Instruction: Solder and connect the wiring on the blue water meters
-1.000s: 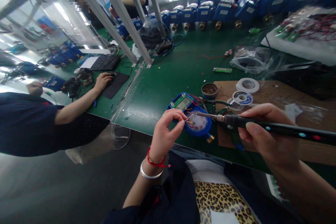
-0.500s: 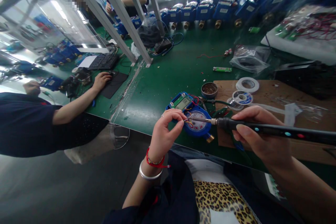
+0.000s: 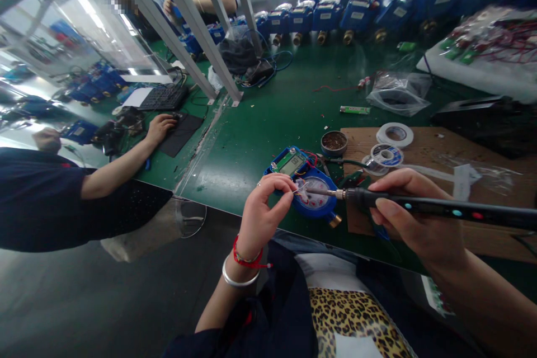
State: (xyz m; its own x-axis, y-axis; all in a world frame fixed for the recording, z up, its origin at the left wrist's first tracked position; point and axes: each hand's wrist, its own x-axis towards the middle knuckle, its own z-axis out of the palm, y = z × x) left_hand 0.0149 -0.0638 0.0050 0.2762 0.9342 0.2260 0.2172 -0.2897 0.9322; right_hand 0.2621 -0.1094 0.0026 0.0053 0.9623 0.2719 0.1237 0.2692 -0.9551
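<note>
In front of us the green tabletop [image 3: 260, 128] spreads wide, with a row of blue meters [image 3: 327, 14] along its far side. To the right lies a brown board [image 3: 434, 151]. Our right hand [image 3: 419, 224] has its fingers closed around a black soldering iron [image 3: 436, 210], which points left. Our left hand [image 3: 265, 204] faces it, thumb and fingertips drawn together in a tight pinch. Between our hands, near the tabletop's front edge, sits an opened blue meter [image 3: 310, 211], with a small display [image 3: 289, 165] at its far left. Beyond the iron we see a white tape roll [image 3: 408, 137], a solder wire spool [image 3: 377, 165] just beside it, and a round tin [image 3: 334, 152]. Smallest are the thin wires [image 3: 300, 191] held in our left hand's pinch over the meter; the iron's tip [image 3: 322, 192] is right by them, though we cannot tell whether it touches.
</note>
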